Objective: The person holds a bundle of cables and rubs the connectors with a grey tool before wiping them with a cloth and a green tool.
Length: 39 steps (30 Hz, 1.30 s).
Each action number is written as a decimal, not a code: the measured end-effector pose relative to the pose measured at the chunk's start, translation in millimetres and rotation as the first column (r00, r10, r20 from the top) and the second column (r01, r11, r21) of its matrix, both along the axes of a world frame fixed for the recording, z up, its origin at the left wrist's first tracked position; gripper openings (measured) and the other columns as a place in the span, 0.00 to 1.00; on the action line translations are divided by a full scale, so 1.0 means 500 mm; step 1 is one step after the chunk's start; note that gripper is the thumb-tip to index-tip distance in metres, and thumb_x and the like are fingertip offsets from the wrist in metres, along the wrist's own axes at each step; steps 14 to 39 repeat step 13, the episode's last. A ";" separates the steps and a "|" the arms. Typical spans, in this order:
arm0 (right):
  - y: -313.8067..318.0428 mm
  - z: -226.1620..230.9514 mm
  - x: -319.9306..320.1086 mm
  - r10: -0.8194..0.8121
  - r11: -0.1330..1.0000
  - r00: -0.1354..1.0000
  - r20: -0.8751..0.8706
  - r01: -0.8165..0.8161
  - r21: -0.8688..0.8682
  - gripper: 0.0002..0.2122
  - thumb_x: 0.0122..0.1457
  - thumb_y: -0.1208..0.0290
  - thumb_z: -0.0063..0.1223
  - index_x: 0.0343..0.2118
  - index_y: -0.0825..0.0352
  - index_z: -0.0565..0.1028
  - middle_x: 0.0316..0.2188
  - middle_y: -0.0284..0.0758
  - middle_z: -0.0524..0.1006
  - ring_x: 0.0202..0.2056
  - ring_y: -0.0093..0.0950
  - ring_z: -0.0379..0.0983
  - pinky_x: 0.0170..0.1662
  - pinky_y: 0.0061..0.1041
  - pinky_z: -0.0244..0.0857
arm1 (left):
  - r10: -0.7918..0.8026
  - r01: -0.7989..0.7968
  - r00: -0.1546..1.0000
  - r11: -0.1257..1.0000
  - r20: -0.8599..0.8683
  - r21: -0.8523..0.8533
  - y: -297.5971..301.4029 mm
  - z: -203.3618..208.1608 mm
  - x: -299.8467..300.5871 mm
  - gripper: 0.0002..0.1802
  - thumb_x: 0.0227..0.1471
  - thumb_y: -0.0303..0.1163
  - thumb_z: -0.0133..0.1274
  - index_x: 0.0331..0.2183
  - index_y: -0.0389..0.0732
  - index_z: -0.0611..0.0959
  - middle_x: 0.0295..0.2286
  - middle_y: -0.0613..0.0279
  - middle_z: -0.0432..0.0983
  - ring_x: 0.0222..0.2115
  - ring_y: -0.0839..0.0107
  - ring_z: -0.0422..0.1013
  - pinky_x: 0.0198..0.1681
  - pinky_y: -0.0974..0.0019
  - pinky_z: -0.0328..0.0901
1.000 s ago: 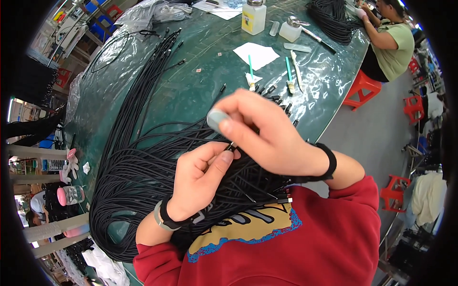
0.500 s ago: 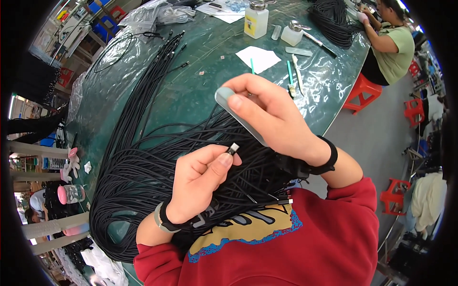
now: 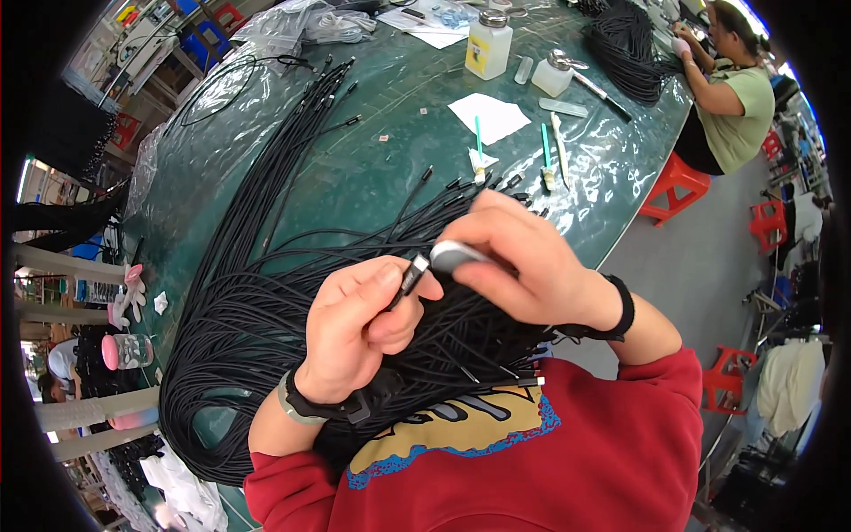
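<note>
Between its thumb and fingers, my left hand grips the black cable plug, metal tip pointing up and to the right. My right hand is closed round a flat grey nail file with a rounded end. That end is at the plug's metal tip; whether they touch I cannot tell. The rest of the file is hidden by my fingers. Beneath both hands lies a big heap of black cables, with several plug ends poking out just beyond my right hand.
The green table holds a white paper, green-handled brushes, a tall bottle, and a smaller bottle. Another cable bundle lies at the far right, near a person seated on a red stool.
My right hand has come down and turned, bringing the file's end to the plug. My left hand has shifted slightly left and rolled, so more of the plug shows.
</note>
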State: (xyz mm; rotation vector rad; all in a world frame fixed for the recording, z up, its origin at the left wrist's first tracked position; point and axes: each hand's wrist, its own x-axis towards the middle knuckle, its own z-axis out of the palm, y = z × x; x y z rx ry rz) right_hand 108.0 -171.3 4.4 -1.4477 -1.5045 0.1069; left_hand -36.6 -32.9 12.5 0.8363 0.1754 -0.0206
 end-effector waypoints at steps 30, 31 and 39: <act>0.058 0.027 0.006 -0.249 0.945 0.947 -0.205 0.192 -0.264 0.08 0.51 0.73 0.48 0.34 0.67 0.70 0.23 0.29 0.66 0.21 0.23 0.62 0.24 0.18 0.56 | -0.218 0.127 0.976 0.496 -0.019 0.859 -0.054 -0.020 0.004 0.11 0.50 0.33 0.46 0.37 0.42 0.74 0.24 0.67 0.73 0.24 0.77 0.68 0.29 0.78 0.62; 0.058 0.027 0.006 -0.249 0.945 0.947 -0.205 0.192 -0.264 0.08 0.51 0.73 0.48 0.34 0.67 0.70 0.23 0.29 0.66 0.21 0.23 0.62 0.24 0.18 0.56 | -0.218 0.127 0.976 0.496 -0.019 0.859 -0.054 -0.020 0.004 0.11 0.50 0.33 0.46 0.37 0.42 0.74 0.24 0.67 0.73 0.24 0.77 0.68 0.29 0.78 0.62; 0.058 0.027 0.006 -0.249 0.945 0.947 -0.205 0.192 -0.264 0.08 0.51 0.73 0.48 0.34 0.67 0.70 0.23 0.29 0.66 0.21 0.23 0.62 0.24 0.18 0.56 | -0.218 0.127 0.976 0.496 -0.019 0.859 -0.054 -0.020 0.004 0.11 0.50 0.33 0.46 0.37 0.42 0.74 0.24 0.67 0.73 0.24 0.77 0.68 0.29 0.78 0.62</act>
